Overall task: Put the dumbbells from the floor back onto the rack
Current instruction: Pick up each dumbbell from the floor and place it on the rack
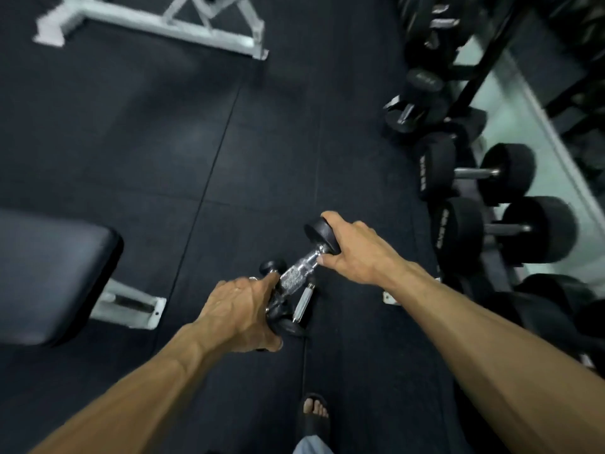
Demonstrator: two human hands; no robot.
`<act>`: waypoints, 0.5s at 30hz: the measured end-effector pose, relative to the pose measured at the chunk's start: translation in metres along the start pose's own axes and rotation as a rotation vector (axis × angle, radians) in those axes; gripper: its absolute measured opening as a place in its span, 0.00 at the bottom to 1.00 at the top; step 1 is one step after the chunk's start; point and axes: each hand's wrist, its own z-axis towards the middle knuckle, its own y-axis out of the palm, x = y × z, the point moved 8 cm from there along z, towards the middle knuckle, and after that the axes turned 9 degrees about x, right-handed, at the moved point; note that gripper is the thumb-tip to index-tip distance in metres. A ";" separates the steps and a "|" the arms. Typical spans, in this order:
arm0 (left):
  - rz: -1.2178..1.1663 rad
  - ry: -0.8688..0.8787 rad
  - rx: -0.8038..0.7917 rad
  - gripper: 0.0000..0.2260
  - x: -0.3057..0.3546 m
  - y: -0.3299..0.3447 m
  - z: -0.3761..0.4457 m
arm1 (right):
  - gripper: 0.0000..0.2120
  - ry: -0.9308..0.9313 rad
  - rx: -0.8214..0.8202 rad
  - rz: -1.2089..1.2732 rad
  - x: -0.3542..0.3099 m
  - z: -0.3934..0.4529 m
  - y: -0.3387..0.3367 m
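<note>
A small dumbbell (pixel 299 271) with a knurled chrome handle and black round heads is held over the dark rubber floor (pixel 147 142). My right hand (pixel 355 249) grips its far head from above. My left hand (pixel 244 312) is closed over its near head, which is mostly hidden. A second small dumbbell (pixel 302 301) lies on the floor just beneath, with only its chrome handle and one small black head (pixel 271 266) showing. The dumbbell rack (pixel 491 257) runs along the right side, loaded with several large black dumbbells (pixel 509 229).
A black padded bench (pixel 49 276) on a white frame (pixel 131 303) stands at the left. Another white machine frame (pixel 170 24) lies at the top. My foot in a black sandal (pixel 314 414) is at the bottom centre. A pale wall base (pixel 537 132) runs behind the rack.
</note>
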 end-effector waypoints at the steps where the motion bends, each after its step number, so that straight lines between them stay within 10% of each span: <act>1: -0.001 0.027 -0.003 0.25 0.016 -0.015 0.001 | 0.35 0.016 0.019 0.007 0.005 -0.009 -0.022; 15: -0.016 0.264 -0.041 0.27 0.312 -0.092 0.072 | 0.34 0.164 0.091 -0.068 0.188 -0.105 -0.265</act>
